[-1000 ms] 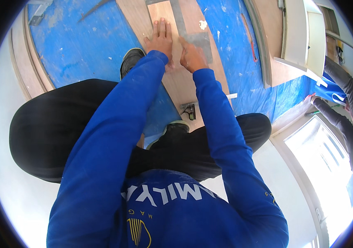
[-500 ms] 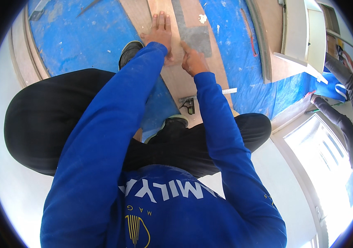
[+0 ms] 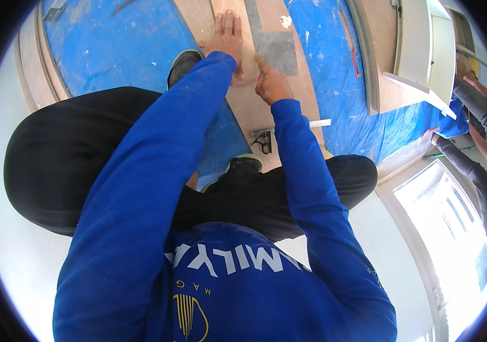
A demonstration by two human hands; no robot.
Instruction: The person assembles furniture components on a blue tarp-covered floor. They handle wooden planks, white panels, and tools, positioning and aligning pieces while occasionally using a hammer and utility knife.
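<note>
My left hand [image 3: 225, 47] lies flat with its fingers stretched forward on a pale wood strip [image 3: 248, 50]. That strip rests on a larger plywood board [image 3: 303, 85] bearing a grey patch [image 3: 278, 51]. Close by on the right, my right hand [image 3: 273, 85] has its index finger extended to the strip's right edge. Its other fingers are curled in; whatever they may hold is hidden. Nearer to me, a combination square with a dark head [image 3: 264, 141] and a pale ruled blade [image 3: 321, 122] lies across the board, partly under my right forearm.
Blue sheeting [image 3: 123, 48] covers the floor around the board. My shoes [image 3: 184, 65] flank its near left side. Wooden panels [image 3: 372, 57] and a white panel piece [image 3: 420, 85] stand at the right. Beyond them, another person in grey trousers [image 3: 471, 162] bends down.
The view has shifted slightly, so the board sits a little farther right. Both hands keep nearly the same pose on the wood. The other person's arms show more at the far right.
</note>
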